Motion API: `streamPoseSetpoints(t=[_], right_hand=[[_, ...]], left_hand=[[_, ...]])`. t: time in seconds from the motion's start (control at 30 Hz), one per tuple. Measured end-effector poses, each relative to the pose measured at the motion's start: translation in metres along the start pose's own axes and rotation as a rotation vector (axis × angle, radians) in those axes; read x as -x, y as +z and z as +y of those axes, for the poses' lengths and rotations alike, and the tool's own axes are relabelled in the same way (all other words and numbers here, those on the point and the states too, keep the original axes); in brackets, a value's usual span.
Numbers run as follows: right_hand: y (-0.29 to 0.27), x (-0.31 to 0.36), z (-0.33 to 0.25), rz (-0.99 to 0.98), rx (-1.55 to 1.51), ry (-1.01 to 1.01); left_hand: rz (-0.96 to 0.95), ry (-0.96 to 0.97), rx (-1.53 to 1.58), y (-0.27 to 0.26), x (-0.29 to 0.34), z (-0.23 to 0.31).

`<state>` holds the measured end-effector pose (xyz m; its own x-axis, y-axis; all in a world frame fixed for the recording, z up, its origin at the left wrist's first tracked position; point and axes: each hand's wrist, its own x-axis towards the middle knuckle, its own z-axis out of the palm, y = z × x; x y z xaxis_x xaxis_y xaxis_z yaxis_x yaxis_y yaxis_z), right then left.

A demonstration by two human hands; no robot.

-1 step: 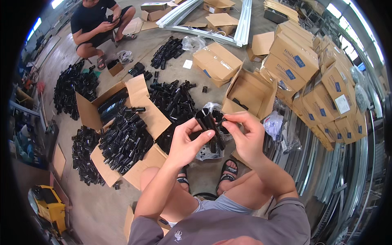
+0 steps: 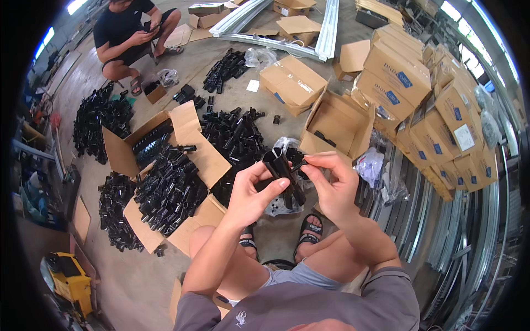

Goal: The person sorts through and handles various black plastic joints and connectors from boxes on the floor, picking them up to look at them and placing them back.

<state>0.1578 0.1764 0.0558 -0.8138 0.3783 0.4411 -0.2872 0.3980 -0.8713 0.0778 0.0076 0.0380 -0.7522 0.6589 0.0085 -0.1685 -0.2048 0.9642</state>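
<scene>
My left hand (image 2: 255, 193) is wrapped round a glossy black tubular fitting (image 2: 282, 165), thumb across its side and the hollow end upward. Beside it, my right hand (image 2: 335, 185) pinches thumb and forefinger together at a small dark piece by the fitting's right side; what it is cannot be made out. Under my hands, a clear plastic bag (image 2: 284, 207) with small dark bits lies on the floor between my feet, partly hidden. A heap of similar black fittings (image 2: 234, 132) lies just beyond my left hand.
An open cardboard box (image 2: 207, 157) spills black fittings at left, with more heaps (image 2: 102, 124) behind. An opened carton (image 2: 345, 129) stands ahead right, near stacked cartons (image 2: 397, 77) and long metal profiles (image 2: 441, 231). A person (image 2: 130, 38) squats at far left; a yellow machine (image 2: 72, 281) sits lower left.
</scene>
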Motion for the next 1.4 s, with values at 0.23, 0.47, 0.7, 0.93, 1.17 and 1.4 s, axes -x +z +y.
streamPoseSetpoints(t=[0.23, 0.47, 0.7, 0.93, 1.17, 1.4], right_hand=[[0.002, 0.015, 0.010, 0.169, 0.094, -0.165], [-0.011, 0.022, 0.022, 0.089, 0.232, -0.230], [-0.026, 0.020, 0.024, -0.122, -0.188, 0.288], [-0.043, 0.018, 0.039, -0.293, -0.349, 0.578], [-0.042, 0.026, 0.054, -0.303, -0.301, 0.625], [-0.042, 0.023, 0.041, -0.349, -0.196, 0.663]], left_hand=[[-0.089, -0.102, 0.202, 0.004, 0.003, -0.017], [-0.077, -0.099, 0.072, 0.015, -0.002, -0.024], [-0.038, -0.123, -0.006, 0.020, -0.006, -0.026], [-0.029, 0.004, -0.291, 0.024, -0.008, -0.028], [-0.025, 0.019, -0.479, 0.023, -0.007, -0.021], [-0.069, 0.007, -0.463, 0.019, -0.006, -0.018]])
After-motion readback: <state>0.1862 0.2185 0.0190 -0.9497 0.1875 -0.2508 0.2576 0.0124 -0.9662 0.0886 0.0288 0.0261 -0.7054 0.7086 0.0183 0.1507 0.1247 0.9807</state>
